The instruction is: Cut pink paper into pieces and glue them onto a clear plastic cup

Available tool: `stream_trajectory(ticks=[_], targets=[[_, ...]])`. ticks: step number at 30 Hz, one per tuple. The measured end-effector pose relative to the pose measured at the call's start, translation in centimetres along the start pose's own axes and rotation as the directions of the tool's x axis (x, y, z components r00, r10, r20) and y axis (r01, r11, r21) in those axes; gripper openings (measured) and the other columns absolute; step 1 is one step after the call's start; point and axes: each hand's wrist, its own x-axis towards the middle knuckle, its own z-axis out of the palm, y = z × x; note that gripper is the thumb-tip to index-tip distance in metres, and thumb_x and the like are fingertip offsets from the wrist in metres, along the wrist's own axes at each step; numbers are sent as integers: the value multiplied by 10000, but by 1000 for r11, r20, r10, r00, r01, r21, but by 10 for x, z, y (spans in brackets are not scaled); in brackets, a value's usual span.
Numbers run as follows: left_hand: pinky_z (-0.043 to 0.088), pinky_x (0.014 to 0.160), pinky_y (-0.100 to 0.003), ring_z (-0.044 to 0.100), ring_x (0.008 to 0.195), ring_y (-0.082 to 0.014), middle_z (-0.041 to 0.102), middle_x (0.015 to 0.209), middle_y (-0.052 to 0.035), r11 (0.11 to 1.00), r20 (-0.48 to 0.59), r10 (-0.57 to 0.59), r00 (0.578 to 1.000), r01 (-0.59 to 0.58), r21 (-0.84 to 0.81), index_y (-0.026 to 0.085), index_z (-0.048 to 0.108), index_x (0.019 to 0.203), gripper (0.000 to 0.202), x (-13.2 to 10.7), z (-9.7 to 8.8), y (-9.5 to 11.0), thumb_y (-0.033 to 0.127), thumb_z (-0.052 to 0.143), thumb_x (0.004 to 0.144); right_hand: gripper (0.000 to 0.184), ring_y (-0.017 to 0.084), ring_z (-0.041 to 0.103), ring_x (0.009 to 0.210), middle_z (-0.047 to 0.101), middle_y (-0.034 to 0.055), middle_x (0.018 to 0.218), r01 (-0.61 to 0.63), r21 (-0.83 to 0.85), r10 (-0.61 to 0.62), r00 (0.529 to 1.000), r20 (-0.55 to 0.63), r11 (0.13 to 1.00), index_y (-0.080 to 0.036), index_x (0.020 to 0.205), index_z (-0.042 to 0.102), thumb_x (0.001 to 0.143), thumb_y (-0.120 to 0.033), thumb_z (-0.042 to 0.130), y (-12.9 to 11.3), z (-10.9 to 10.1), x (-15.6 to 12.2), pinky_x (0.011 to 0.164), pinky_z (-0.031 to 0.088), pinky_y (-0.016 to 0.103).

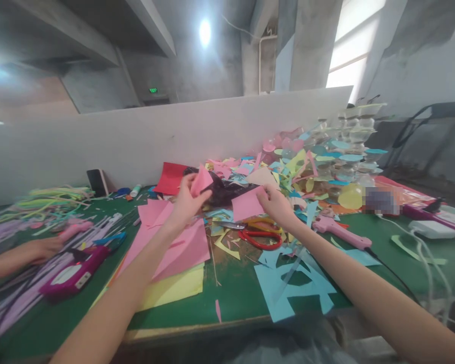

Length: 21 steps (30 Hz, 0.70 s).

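Note:
Fingers of my left hand (188, 198) pinch a folded piece of pink paper (202, 180) above the pink sheets. Between thumb and fingers, my right hand (275, 203) grips the corner of a flat pink paper piece (246, 204). A black plastic bag (227, 193) lies crumpled behind and between both hands. Below the right hand rest red-handled scissors (261, 239) with the blades pointing left. Under my left forearm is a stack of pink paper sheets (189, 247), with yellow sheets (182, 289) beneath it.
Blue paper (275, 288) with cut-out holes lies at the front edge. A pink glue gun (341, 232) and cables are to the right. Colourful scraps and stacked clear plastic pieces (360, 134) fill the back right. Another person's hand (41, 250) reaches in from the left near purple strips.

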Motion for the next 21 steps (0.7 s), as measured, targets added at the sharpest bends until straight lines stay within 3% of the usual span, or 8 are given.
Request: stream_trajectory(ticks=[2,4,6,8,12,17,21], targets=[[441,916,-289,586,1044,-186,599,1183,-89,967,-188,151,970,-105,231,182,472,1186,406,17,-33,-7,279,567,803,184,169,473,550,544,-15,610,5,-7,-5,1000,0,1000,-212,857,550,823,-358,443,1,2,-1,529,302,264],[431,919,-323,609,996,-207,648,1085,-85,898,-328,173,929,-12,440,180,499,1120,270,30,-66,-24,268,433,874,189,168,475,553,542,-14,617,12,-5,-12,1000,3,1000,-212,837,544,823,-365,432,1,4,-1,528,308,263],[438,894,-332,619,981,-226,669,1048,-88,841,-342,112,933,94,532,180,504,1078,245,36,-92,-50,279,398,880,189,170,486,568,541,-13,627,19,-4,-19,1000,15,1000,-214,827,538,823,-365,425,1,5,-1,534,317,261],[457,829,-332,622,970,-247,674,1025,-103,755,-229,-63,971,196,626,179,517,1036,237,36,-105,-76,281,394,862,183,171,491,581,541,-14,631,21,-7,-21,999,27,1000,-215,823,534,823,-359,422,1,4,-1,541,323,261],[472,722,-356,648,872,-306,682,932,-146,713,-130,-186,974,224,665,154,549,1005,265,30,-103,-109,287,465,791,174,164,478,581,548,-9,651,14,-12,-14,1000,18,1000,-210,825,528,822,-351,425,-2,0,-2,544,320,261],[461,818,-389,626,1011,-349,672,999,-206,694,-57,-235,970,208,689,123,578,985,406,33,-92,-123,453,382,852,182,168,492,594,561,-1,665,16,-14,-16,999,31,1000,-203,840,534,822,-350,428,-4,-2,-3,535,319,257],[454,841,-406,629,1005,-354,666,1019,-242,683,-34,-248,968,200,702,90,589,962,373,34,-92,-133,365,360,857,187,173,504,611,567,-3,665,32,-4,-31,999,44,999,-204,857,547,822,-346,430,-1,1,-3,546,332,257]])
